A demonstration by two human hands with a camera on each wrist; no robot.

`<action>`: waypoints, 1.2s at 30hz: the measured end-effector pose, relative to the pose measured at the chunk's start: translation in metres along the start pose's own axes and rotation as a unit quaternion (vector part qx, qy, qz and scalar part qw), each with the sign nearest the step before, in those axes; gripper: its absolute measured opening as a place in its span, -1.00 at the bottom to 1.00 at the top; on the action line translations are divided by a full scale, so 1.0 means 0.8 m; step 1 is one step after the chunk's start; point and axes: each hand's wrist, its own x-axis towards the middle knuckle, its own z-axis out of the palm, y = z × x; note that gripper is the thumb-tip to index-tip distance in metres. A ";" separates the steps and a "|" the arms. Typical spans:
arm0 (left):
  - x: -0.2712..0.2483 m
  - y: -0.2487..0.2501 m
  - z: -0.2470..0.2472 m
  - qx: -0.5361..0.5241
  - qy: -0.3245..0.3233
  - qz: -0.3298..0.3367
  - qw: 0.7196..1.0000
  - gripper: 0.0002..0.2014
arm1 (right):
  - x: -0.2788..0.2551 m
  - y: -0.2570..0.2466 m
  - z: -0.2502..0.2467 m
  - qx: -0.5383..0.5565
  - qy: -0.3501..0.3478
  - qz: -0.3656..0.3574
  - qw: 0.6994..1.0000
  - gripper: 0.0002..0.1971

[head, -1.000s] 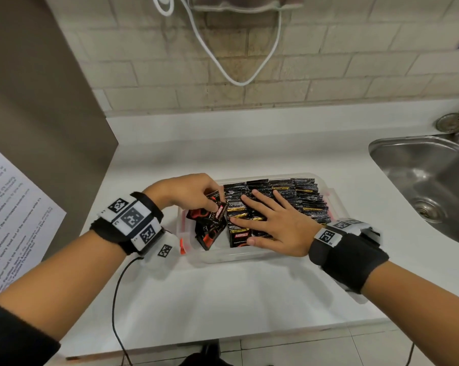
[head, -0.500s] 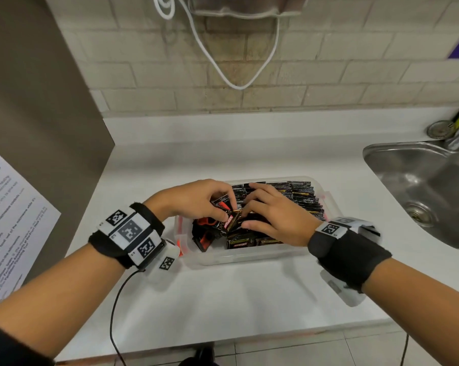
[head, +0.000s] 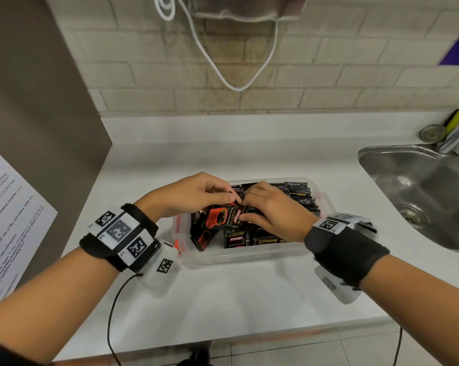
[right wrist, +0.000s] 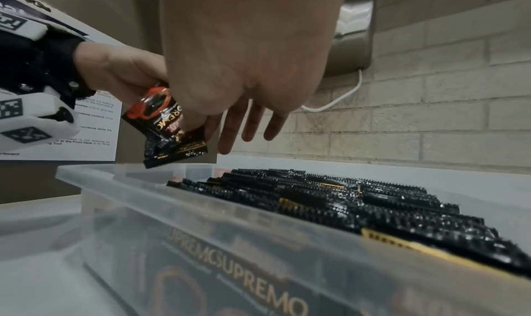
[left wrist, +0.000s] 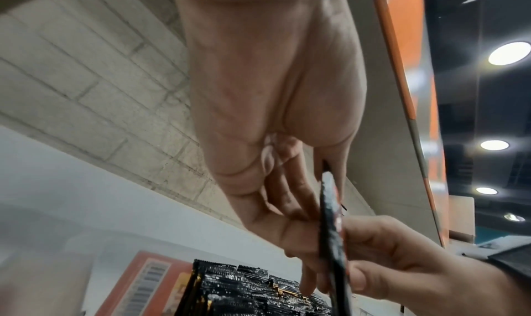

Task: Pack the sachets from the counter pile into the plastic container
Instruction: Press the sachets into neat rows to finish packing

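A clear plastic container (head: 252, 256) (right wrist: 201, 209) stands on the white counter, packed with rows of black sachets (head: 299, 192) (right wrist: 359, 198) (left wrist: 252, 284) standing on edge. Over its left end both hands hold a small bunch of black and orange sachets (head: 224, 216) (right wrist: 163, 125) (left wrist: 333, 241). My left hand (head: 196, 192) (left wrist: 287, 225) pinches the bunch from the left. My right hand (head: 270, 210) (right wrist: 229, 125) pinches it from the right between thumb and fingers. A few loose sachets (head: 204, 237) lean in the left end of the container.
A steel sink (head: 421, 191) with a tap lies at the right. A grey panel (head: 38, 101) with a printed sheet (head: 6, 220) stands at the left. A white cable (head: 223, 62) hangs on the brick wall behind. The counter's front edge (head: 223, 342) is near.
My right hand lifted off the packed rows, where it lay flat, and closed on the bunch held by my left hand. Both hands raised the bunch over the container's left end.
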 end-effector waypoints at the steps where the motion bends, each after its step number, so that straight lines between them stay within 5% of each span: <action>1: 0.000 -0.003 0.000 -0.009 -0.001 -0.010 1.000 -0.80 | -0.001 0.001 -0.001 -0.006 0.002 -0.001 1.000 -0.70; 5: 0.002 -0.013 -0.001 -0.033 0.042 -0.039 0.998 -0.81 | -0.007 0.006 0.000 -0.092 -0.016 -0.026 0.995 -0.70; 16: -0.012 -0.003 -0.029 0.070 0.149 -0.051 0.985 -0.79 | -0.026 0.006 -0.020 -0.045 0.000 -0.019 0.999 -0.81; 23: 0.000 -0.003 0.025 0.143 0.014 -0.080 0.986 -0.54 | -0.027 0.001 -0.027 -0.065 -0.035 -0.016 0.997 -0.83; 28: 0.010 -0.006 0.038 0.191 0.033 -0.045 0.980 -0.86 | -0.029 0.000 -0.039 -0.051 -0.039 -0.007 0.998 -0.84; 36: 0.009 -0.040 0.038 0.182 0.057 -0.045 0.981 -0.77 | -0.031 0.003 -0.046 -0.022 -0.034 0.001 0.999 -0.83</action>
